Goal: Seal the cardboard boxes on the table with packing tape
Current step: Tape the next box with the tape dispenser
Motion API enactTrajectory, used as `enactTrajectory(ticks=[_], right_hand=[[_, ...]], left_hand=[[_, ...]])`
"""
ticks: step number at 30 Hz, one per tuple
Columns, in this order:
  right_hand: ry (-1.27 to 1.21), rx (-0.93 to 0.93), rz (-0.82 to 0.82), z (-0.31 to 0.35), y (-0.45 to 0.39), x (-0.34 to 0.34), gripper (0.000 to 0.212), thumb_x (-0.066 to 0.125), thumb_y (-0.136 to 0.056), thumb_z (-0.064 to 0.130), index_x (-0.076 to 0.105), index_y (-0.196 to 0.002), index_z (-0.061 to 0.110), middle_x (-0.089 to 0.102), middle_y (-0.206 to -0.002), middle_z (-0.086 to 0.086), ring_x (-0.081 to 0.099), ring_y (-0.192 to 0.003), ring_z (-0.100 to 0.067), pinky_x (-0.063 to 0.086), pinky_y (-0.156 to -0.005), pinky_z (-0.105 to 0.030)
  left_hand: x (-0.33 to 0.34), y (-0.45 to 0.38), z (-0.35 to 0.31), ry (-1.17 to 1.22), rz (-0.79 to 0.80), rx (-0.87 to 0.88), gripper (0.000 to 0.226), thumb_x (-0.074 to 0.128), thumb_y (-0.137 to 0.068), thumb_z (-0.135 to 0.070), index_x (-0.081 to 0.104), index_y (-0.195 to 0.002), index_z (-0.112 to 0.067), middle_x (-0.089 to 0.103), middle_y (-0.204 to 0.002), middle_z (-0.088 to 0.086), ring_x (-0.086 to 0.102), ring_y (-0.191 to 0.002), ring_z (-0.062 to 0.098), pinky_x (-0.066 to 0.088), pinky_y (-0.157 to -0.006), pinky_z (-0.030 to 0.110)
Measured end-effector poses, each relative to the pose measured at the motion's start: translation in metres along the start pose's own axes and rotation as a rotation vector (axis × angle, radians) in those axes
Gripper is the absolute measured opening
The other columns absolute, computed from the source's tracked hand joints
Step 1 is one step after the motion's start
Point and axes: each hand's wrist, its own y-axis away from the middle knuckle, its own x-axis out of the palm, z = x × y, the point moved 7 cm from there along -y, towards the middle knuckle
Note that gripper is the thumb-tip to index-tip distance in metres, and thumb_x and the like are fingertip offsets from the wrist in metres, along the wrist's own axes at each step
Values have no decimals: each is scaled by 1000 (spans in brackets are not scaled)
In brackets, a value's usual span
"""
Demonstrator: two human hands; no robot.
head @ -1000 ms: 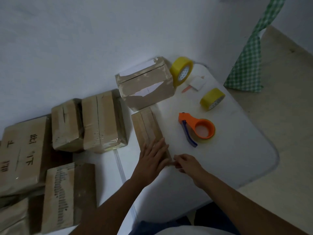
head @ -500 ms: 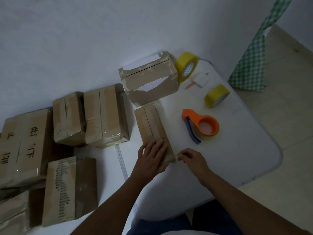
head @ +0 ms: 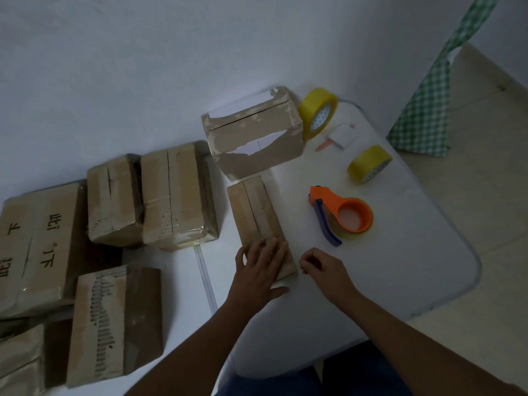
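Boxes point(head: 168, 195) stood in a group on the left of the white table point(head: 400, 267), several already wrapped in clear tape; near the middle lay the small flat box point(head: 258, 221), its centre seam running away from the person; the left hand point(head: 261, 270) lay on its near end with straight fingers, pressing it down; just beside, the right hand point(head: 321, 265) had curled fingers, perhaps pinching a tape end, but I could not tell. The step seemed to be smoothing tape on this box; next, the right hand probably needed the orange tape dispenser point(head: 341, 215), lying near; two yellow rolls point(head: 368, 164) lay further right; a pale wall stood behind, a tiled floor at right.
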Motion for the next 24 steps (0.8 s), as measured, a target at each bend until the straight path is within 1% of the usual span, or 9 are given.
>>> enactTrajectory(ticks=[4,8,12,14,16,18,20,22,24], right_hand=[[109,-124,15,7,-4,8,10,58,-94,12,57,-84,13,60,-79,1,56,-74,-10,44,-66,-22],[157,-220,-35,8,-5,16,12,55,-95,9,54,-84,13,54,-80,3,51,-75,-7,38,-64,-15],[156,-231,-20,4,-5,26,13,49,-98,7,49,-87,14,49,-85,2,47,-75,-7,38,-67,-16],[144,-192,-42,-1,-5,32,6,47,-99,7,50,-99,12,49,-98,1,47,-82,-8,38,-76,-14],[139,-130,-72,-4,-10,33,20,48,-99,7,48,-119,6,41,-118,0,46,-100,-6,35,-88,-11],[165,-94,-58,-3,-21,31,30,48,-98,6,43,-127,4,33,-126,0,44,-108,-9,36,-93,-16],[227,-92,-73,0,-28,22,29,47,-95,-1,45,-124,3,36,-127,-5,48,-106,-15,42,-91,-27],[341,-83,-80,-3,-25,12,27,45,-87,-12,52,-107,5,41,-116,-9,52,-93,-23,47,-82,-37],[459,-95,33,-6,-14,16,29,44,-76,-17,53,-85,10,43,-103,-8,51,-85,-26,46,-74,-39]], left_hand=[[3,6,5,35,32,29,104,62,-73,-75,22,-155,-25,32,-157,4,31,-144,32,32,-111,56],[6,7,4,31,58,22,102,63,-73,-73,27,-155,-24,30,-158,5,29,-145,32,31,-113,55],[7,7,3,21,64,10,106,69,-70,-70,25,-155,-25,28,-159,4,28,-145,32,31,-113,55],[8,6,2,19,59,4,108,70,-69,-70,23,-156,-26,27,-159,4,27,-146,32,29,-114,54],[8,7,2,19,56,0,109,70,-68,-70,22,-156,-26,25,-160,3,26,-146,32,27,-115,53],[7,7,2,11,52,7,109,71,-68,-70,22,-156,-26,25,-160,3,26,-146,32,26,-115,53],[5,7,2,10,43,12,109,70,-68,-70,23,-156,-27,25,-160,3,27,-146,32,25,-115,52],[5,7,3,15,48,9,110,70,-67,-71,23,-156,-27,26,-160,3,27,-146,32,26,-115,52],[5,6,3,23,51,4,111,70,-68,-71,20,-156,-27,25,-160,3,27,-146,32,28,-115,54]])
